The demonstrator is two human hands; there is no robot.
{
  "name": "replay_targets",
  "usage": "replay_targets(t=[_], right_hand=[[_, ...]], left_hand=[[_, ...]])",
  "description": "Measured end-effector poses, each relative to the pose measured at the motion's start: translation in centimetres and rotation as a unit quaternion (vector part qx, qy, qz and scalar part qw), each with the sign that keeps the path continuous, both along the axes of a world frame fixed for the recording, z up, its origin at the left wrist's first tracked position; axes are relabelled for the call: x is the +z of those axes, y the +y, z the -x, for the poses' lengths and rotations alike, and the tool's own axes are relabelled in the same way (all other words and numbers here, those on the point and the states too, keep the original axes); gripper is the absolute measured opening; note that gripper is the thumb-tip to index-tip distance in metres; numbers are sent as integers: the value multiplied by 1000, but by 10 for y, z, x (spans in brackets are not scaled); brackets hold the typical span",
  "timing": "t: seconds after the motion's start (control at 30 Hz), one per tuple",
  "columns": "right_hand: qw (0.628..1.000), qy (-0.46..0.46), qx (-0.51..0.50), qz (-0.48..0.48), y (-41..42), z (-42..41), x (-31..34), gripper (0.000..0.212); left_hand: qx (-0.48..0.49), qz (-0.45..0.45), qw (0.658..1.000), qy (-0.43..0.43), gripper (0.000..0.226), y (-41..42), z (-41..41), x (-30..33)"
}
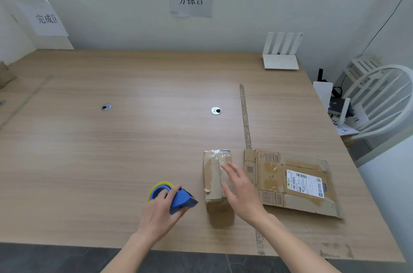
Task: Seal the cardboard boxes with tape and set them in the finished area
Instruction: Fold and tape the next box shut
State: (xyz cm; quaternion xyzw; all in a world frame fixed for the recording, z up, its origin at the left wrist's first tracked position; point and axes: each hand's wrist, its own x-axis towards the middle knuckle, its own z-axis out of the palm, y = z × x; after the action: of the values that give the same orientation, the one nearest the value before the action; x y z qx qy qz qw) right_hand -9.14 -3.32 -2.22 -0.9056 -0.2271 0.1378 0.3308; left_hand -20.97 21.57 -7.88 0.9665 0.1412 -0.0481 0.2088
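left hand (159, 212): tape gun (176, 199) gripped, 9 o'clock of box (215, 181)
right hand (240, 192): fingers spread, laid over box
flat box (292, 182): on bench (111, 138), 3 o'clock of box

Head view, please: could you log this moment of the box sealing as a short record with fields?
left hand: left hand holds the blue tape dispenser
right hand: right hand open, fingers straight over the small box
small box: upright on the table, clear tape across its top
flat carton: flattened carton lies right of it
signs: finished-area sign far left
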Motion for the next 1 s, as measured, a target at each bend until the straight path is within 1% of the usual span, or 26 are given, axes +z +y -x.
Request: replay_targets(t=[0.07, 0.13, 0.27, 0.4, 0.6, 0.67, 0.73, 0.77, 0.8, 0.9, 0.97, 1.0], right_hand=[[997, 45, 61, -6, 19, -6, 16, 53], [991, 81, 99, -25, 39, -14, 37, 49], [985, 125, 103, -54, 67, -26, 85, 54], [983, 123, 113, -78, 79, -33, 126, 49], [983, 97, 54, -148, 94, -44, 159, 21], [982, 98, 32, -157, 96, -45, 165, 25], [983, 110, 19, -148, 94, -44, 168, 40], [983, 114, 14, -143, 92, -44, 168, 44], [984, 113, 9, -139, 90, -44, 167, 42], [988, 88, -11, -130, 88, -44, 161, 24], [987, 70, -47, -133, 88, -44, 157, 16], [987, 63, -65, -136, 87, -43, 156, 15]], left_hand=[[-38, -19, 998, -38, 77, 10, -15, 29], [-55, -26, 996, -69, 74, 18, -29, 62], [-74, -25, 991, -109, 71, 31, -43, 121], [-97, -47, 984, -144, 68, 46, -54, 162], [-130, -41, 979, -154, 71, 64, -72, 196], [-139, -43, 977, -158, 72, 66, -78, 201], [-147, -41, 975, -161, 74, 68, -83, 203], [-154, -40, 974, -159, 75, 68, -85, 203], [-163, -39, 973, -158, 75, 68, -86, 202], [-190, -27, 969, -156, 76, 65, -89, 203], [-204, -25, 968, -146, 76, 62, -91, 204], [-207, -25, 968, -137, 77, 61, -92, 204]])
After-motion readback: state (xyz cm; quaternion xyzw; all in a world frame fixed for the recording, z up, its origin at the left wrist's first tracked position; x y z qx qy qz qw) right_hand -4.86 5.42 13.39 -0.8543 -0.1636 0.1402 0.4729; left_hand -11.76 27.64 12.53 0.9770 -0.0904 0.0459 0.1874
